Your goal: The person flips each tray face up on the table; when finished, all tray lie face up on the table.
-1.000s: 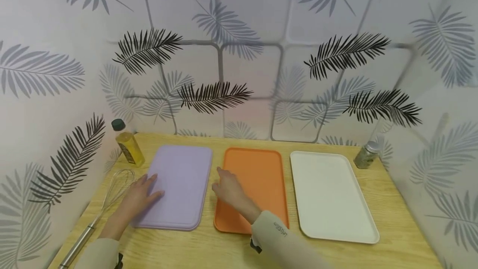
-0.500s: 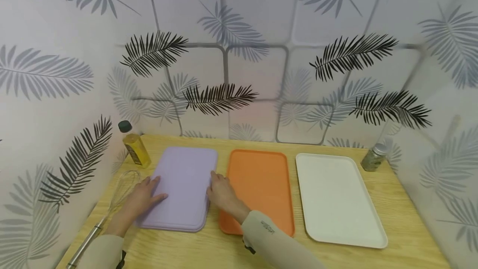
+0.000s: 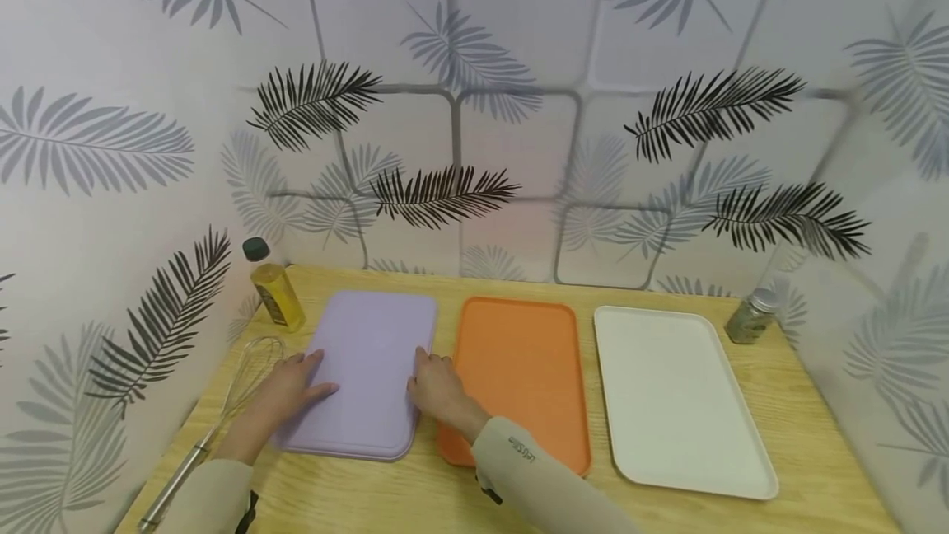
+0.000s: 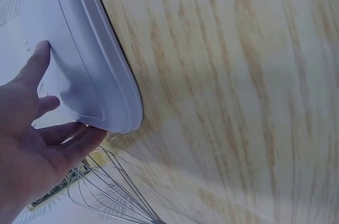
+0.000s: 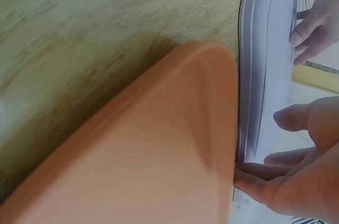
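A purple rectangular tray-like piece [image 3: 371,377], flat on top with a stepped, layered edge, lies on the wooden table. My left hand [image 3: 285,390] rests at its left edge, thumb and index finger spread over the top. In the left wrist view, the other fingers [image 4: 79,139] touch the side of its rim. Against the right edge, between the purple piece and the orange tray [image 3: 526,377], is my right hand [image 3: 441,390]. Its fingers [image 5: 259,176] touch the purple edge in the right wrist view, and its thumb stands apart from them. Neither hand visibly closes round the piece.
A whisk [image 3: 222,419] lies left of my left hand, with an oil bottle [image 3: 276,295] behind it. A white tray [image 3: 682,402] lies right of the orange one. A small spice jar [image 3: 751,317] stands at the back right, near the patterned wall.
My right hand has moved left from over the orange tray to the purple piece's right edge. The left hand keeps its place on the piece. The view has shifted slightly.
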{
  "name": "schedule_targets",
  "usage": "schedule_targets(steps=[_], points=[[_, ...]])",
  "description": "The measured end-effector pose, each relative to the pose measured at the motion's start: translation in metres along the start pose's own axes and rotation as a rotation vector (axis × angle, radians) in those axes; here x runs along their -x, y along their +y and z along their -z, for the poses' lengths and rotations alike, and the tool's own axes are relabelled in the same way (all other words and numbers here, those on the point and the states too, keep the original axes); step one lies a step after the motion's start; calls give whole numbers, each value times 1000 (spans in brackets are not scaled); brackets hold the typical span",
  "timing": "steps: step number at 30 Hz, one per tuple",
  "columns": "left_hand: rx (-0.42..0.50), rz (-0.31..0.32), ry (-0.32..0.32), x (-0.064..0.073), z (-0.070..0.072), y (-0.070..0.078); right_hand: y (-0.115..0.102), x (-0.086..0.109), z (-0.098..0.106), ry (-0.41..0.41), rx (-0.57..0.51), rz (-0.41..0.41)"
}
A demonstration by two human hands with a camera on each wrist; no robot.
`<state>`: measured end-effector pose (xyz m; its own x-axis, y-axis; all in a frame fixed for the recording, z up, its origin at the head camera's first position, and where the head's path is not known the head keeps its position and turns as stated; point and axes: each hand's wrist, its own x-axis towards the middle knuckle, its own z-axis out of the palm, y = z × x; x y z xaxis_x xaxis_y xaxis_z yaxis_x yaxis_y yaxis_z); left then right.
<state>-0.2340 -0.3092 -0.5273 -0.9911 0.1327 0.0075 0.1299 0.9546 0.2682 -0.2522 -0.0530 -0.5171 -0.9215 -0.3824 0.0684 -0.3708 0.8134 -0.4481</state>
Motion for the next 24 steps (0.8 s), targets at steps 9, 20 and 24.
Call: schedule_targets(steps=[9,20,24], points=[[-10,-4,-13,-2,2,4,-3,1,-6,31,75,-25],[66,54,-42,-1,7,9,-10,5,-8,75,-141,-68],[92,77,-41,-1,8,9,-9,5,-10,99,-266,-136]])
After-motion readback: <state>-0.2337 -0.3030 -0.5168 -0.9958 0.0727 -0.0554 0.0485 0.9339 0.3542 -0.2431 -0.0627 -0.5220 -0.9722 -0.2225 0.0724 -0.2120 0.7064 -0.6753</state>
